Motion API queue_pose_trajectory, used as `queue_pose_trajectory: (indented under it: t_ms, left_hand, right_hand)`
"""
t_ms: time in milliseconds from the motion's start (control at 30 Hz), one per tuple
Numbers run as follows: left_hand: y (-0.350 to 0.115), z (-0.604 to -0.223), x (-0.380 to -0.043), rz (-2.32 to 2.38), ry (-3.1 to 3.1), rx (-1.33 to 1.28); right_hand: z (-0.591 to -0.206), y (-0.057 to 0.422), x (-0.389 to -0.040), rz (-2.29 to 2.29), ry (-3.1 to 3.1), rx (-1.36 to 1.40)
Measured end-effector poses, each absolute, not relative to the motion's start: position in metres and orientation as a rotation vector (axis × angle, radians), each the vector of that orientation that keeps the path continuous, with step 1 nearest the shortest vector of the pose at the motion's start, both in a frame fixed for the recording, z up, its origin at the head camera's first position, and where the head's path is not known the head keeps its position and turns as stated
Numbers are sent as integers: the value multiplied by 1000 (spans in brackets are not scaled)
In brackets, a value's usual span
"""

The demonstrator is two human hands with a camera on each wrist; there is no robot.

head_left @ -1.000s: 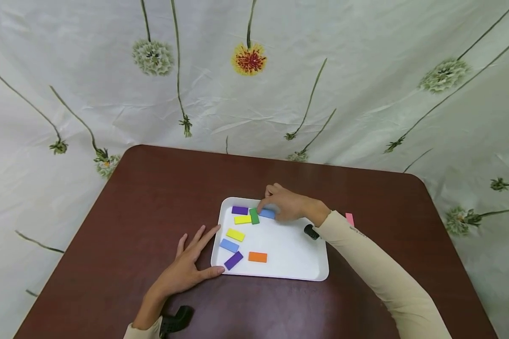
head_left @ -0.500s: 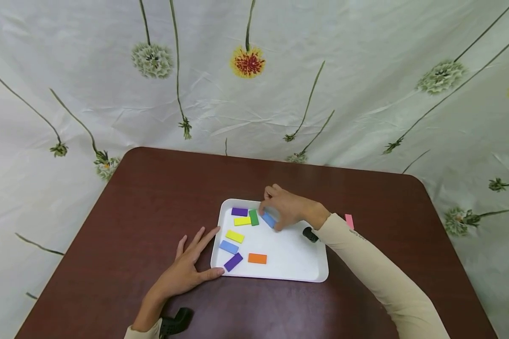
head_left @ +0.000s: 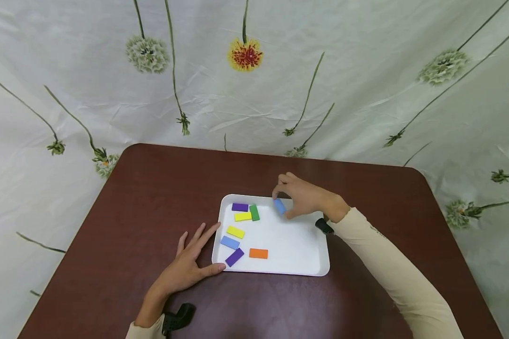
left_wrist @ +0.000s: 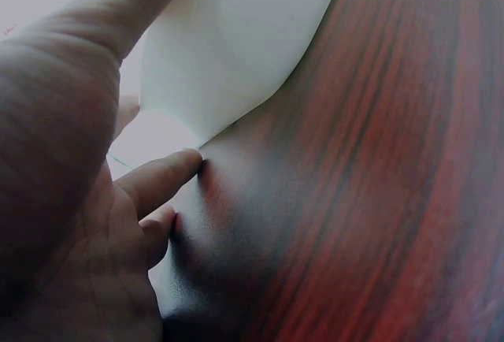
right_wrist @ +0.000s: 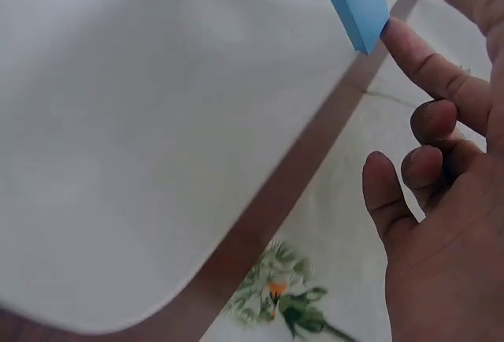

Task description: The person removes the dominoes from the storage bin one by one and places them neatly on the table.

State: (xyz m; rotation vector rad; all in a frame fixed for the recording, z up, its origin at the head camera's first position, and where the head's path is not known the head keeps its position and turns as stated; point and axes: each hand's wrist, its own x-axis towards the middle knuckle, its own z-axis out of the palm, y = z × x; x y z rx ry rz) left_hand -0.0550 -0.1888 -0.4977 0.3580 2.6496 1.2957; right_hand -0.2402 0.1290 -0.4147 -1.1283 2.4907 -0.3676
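Between thumb and index finger my right hand (head_left: 307, 195) pinches a blue rectangular block (head_left: 279, 206) over the far side of a white tray (head_left: 297, 249). The right wrist view shows this blue block (right_wrist: 359, 11) tilted, with the other fingers curled apart from it. Fingers spread, my left hand (head_left: 186, 268) rests at the tray's left edge, its thumb at the near left corner. In the tray's left half lie a green block (head_left: 254, 212), purple blocks (head_left: 240, 207), yellow blocks (head_left: 236, 232), another blue block (head_left: 230, 242) and an orange block (head_left: 258, 253).
The tray stands on a dark brown table (head_left: 174, 188) with rounded corners. Behind the table hangs a white cloth (head_left: 356, 117) printed with flowers. A black wrist camera (head_left: 324, 226) on the right arm overlaps the tray's right side.
My right hand has pulled the blue block away from the green one, turned it and moved it rightward. The left hand stays put. The pink piece right of the tray is now hidden behind the right arm.
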Motion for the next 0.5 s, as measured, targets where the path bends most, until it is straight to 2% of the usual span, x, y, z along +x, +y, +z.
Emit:
queue_pose_trajectory:
  t_ms: [267,500]
  left_hand:
    - [-190,-496,-54,1296,2636,339]
    - [-188,-497,-56,1311,2638,347]
  right_hand:
    - [-408,171,-240,-574,2540,-1044]
    - [-405,204,-243,-542,2599,-995]
